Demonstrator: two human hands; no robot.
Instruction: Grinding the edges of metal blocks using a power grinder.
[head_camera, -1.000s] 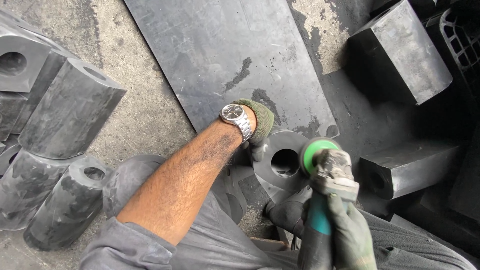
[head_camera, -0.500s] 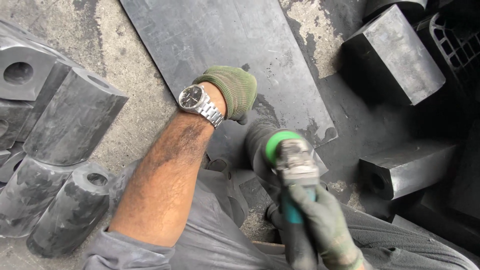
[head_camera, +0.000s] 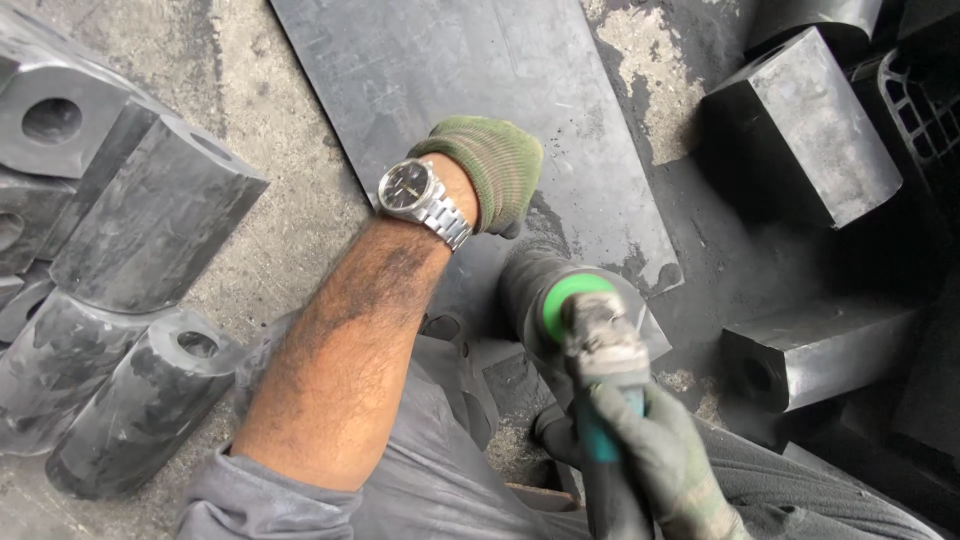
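Grinding is in hand: at lower centre the right hand clenches the grinder over the black rubber block. The gloved left hand curls onto the block's upper edge — likely bracing it — so pressure should stay even.

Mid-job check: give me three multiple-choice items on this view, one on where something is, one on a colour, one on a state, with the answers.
1. Where is the left hand?
A. on the flat dark sheet
B. on the crate at far right
C. inside a block's hole

2. What colour is the grinder disc guard?
A. red
B. green
C. yellow

3. How is the right hand?
A. open and empty
B. resting on the floor
C. closed on the grinder's handle

Answers: 1 A, the gloved hand lies at the sheet's near edge. 2 B, a green ring shows at the tool's head. 3 C, gloved fingers wrap the handle.
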